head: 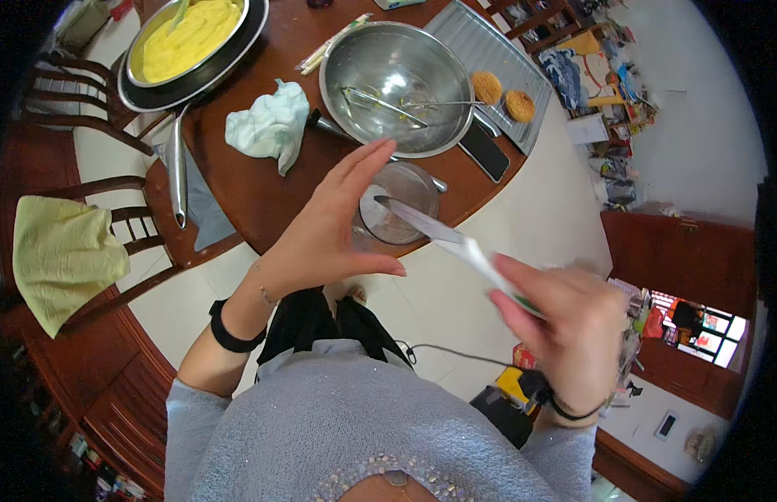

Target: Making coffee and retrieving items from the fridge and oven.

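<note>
My right hand grips a knife-like tool by its white handle, its narrow grey blade pointing left. Motion blurs the hand and handle. The dark tip appears over a clear round bowl at the table edge, which holds something whitish. My left hand is empty, thumb and fingers spread wide, at the bowl's left side; whether it touches the rim I cannot tell. Behind stands a large stainless steel mixing bowl with thin metal utensils lying inside. A crumpled pale cloth lies to its left.
A steel bowl of yellow mixture sits in a frying pan, whose handle juts over the edge. At right are a ridged metal tray, two round baked pieces and a phone. Wooden chairs stand left.
</note>
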A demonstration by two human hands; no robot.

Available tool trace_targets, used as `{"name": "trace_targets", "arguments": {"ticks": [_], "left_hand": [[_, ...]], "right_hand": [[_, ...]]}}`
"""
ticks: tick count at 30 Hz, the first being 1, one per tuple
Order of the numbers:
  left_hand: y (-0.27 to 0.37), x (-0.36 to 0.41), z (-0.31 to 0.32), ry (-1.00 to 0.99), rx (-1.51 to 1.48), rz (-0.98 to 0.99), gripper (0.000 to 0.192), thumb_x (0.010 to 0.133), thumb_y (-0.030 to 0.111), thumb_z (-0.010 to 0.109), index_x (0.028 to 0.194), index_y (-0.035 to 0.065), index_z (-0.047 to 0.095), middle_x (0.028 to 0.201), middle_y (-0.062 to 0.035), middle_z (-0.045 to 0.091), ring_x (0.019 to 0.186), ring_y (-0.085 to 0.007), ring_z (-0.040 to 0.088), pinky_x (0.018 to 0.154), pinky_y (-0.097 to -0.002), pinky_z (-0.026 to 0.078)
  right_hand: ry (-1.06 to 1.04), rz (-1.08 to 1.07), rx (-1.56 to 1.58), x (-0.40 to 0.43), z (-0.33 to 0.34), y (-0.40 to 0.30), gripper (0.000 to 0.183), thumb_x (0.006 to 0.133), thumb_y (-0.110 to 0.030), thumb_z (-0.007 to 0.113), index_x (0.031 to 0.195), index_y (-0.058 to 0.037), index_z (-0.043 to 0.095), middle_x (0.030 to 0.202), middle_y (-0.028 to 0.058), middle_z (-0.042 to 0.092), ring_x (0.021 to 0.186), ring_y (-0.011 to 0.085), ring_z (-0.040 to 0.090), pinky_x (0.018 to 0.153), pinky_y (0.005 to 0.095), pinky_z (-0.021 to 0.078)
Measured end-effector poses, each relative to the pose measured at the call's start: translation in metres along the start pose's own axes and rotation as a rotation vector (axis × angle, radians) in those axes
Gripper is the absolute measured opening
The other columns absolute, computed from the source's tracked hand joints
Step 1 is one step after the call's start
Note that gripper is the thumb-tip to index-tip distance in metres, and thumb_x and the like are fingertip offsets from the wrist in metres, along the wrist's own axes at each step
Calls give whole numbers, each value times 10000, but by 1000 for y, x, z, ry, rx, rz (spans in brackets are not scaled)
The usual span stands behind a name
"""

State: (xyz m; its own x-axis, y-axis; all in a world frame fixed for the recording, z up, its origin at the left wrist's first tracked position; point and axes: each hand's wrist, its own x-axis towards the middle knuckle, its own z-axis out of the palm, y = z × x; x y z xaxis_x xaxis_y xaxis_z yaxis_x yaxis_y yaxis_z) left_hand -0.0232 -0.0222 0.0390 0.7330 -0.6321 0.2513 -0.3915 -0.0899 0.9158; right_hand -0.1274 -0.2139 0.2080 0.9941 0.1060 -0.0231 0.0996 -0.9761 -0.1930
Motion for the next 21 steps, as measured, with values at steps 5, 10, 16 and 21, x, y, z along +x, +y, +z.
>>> {"name": "trace_targets", "arguments": {"ticks": [5,10,16,21], "left_hand": [[-13,20,13,-124,-134,-17,984,595,239,873,1416,60,360,1411,-135,406,1308,-294,394,1091,-385,308],[-18,18,6,-142,-207,-95,929,611,200,862,1396,59,387,1408,-107,407,1320,-250,381,1110,-377,279],[-11,22,10,-148,-188,-76,822,642,163,810,1360,73,419,1358,-138,464,1258,-311,459,1038,-386,377],[-14,20,10,-190,-192,-103,909,609,172,847,1388,58,394,1407,-119,416,1320,-283,384,1105,-395,285]], "right_hand": [[-182,-242,-25,55,58,19,256,714,-111,719,964,-73,684,622,76,584,577,235,597,516,370,446],[-207,-163,18,60,38,10,89,696,-133,652,721,-65,599,639,93,614,625,239,646,492,381,476],[-417,-193,-25,85,73,27,137,737,-139,679,869,-106,688,643,83,615,626,284,625,557,400,472],[-343,-118,-46,86,21,27,161,766,-157,677,911,-88,672,685,89,622,648,285,622,586,395,473]]}}
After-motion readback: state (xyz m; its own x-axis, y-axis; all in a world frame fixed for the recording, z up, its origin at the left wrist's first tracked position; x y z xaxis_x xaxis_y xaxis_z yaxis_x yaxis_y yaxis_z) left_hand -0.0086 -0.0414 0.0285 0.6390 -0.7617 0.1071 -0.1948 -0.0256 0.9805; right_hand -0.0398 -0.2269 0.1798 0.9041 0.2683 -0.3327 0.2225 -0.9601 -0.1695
